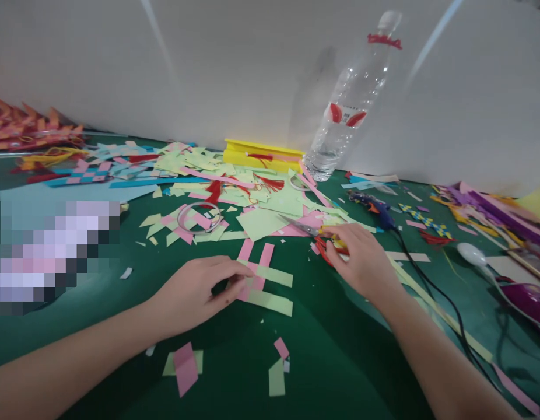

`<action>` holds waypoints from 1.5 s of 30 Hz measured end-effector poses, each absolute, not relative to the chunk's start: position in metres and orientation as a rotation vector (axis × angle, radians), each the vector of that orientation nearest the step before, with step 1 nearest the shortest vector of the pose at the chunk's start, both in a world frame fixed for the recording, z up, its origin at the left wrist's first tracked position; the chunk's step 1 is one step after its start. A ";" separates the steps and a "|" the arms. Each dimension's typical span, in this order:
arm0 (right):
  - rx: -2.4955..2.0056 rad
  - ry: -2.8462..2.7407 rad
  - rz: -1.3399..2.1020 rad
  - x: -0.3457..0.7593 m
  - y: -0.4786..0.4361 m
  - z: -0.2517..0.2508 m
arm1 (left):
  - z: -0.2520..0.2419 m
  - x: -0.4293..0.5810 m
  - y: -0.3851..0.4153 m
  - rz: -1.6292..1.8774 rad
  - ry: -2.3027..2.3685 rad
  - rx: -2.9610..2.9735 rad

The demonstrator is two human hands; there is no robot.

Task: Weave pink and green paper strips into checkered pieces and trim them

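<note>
Between the thumb and fingers of my left hand (pixel 211 289) is a small weave of pink and light green paper strips (pixel 270 300). Its strip ends stick out to the right and away from me. My right hand (pixel 361 254) has its fingers closed on the handles of a pair of scissors (pixel 302 226), yellow and red. The blades point left over loose paper, and part of the handles is hidden by my fingers. Closer to me lie a crossed pink and green paper piece (pixel 185 367) and a few small scraps (pixel 277 378).
A pile of green paper scraps (pixel 270 221) spreads toward the wall, with a tape roll (pixel 199 218) on it. Behind stand a yellow holder (pixel 235 153) and a tilted water bottle (pixel 340 116). A blue glue gun (pixel 381 213) trails its black cord at right, near a white spoon (pixel 471 255).
</note>
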State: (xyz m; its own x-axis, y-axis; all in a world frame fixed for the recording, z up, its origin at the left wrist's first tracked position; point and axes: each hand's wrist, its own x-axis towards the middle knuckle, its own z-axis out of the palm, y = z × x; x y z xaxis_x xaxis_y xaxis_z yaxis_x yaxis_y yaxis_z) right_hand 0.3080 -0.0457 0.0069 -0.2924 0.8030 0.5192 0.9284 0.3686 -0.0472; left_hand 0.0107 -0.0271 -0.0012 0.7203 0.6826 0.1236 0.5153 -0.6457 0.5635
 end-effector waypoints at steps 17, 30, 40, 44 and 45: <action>-1.986 -2.113 -0.045 0.337 -0.038 0.001 | -0.003 0.010 -0.028 0.540 0.749 2.616; -1.968 -2.061 0.205 0.333 -0.055 0.028 | -0.003 0.004 -0.021 0.566 0.870 2.650; -2.024 -2.063 0.321 0.319 -0.055 0.029 | 0.002 0.006 -0.019 0.497 0.920 2.602; -1.963 -2.120 0.283 0.313 -0.055 0.029 | 0.001 0.006 -0.018 0.511 0.914 2.587; -1.946 -2.126 0.293 0.311 -0.055 0.030 | 0.000 0.005 -0.018 0.508 0.913 2.583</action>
State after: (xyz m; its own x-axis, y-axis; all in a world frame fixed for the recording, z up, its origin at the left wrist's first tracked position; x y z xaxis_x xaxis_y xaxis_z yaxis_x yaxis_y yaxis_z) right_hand 0.3112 -0.0552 0.0299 -0.0811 0.9957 0.0439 0.9468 0.0907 -0.3089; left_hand 0.0054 -0.0182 0.0000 0.7274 0.6521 0.2136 0.5251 -0.7294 0.4385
